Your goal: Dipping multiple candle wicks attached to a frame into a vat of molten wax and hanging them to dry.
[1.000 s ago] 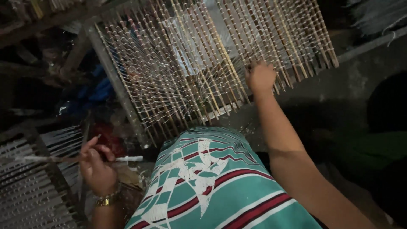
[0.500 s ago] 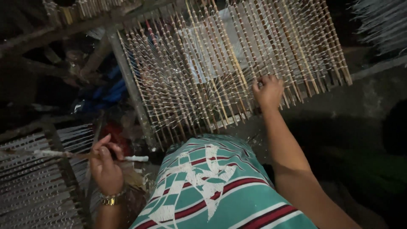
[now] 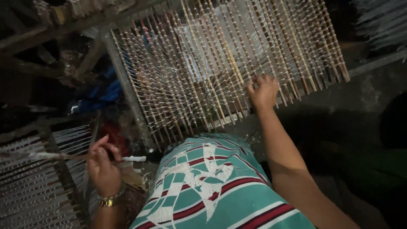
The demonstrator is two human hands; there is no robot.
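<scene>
Nearest, a teal cloth [image 3: 212, 186] with white and red stripes is seen over the person's lap, cut off by the lower edge of the frame. Beside it, at the lower left, the left hand [image 3: 104, 167] is closed in a pinch around a thin stick [image 3: 80, 157]; a gold wristband [image 3: 108, 200] is worn on that wrist. The stick is held roughly level: a white-coated end [image 3: 135, 158] pokes out to the right of the fingers, and the rest runs left across a second rack [image 3: 38, 182] of pale sticks. That rack is cut off by the left edge, and its details are lost in the dim light.

Further out, the right arm is stretched forward, and the right hand [image 3: 263, 91] is laid on the lower part of a large rack of sticks [image 3: 220, 63]. Its fingers are curled among the sticks, but whether a single stick is gripped cannot be told, since the fingertips are hidden between the rows. The rack is tilted, propped against a wooden post [image 3: 127, 93], and is crossed by many fine white threads. Something pale is seen through the sticks behind the rack, too blurred to be made out.

Beyond the post, blue material [image 3: 101, 95] and dark timbers are barely discernible. The floor [image 3: 364, 97] to the right is dark, and a shape at the far right is lost in shadow.
</scene>
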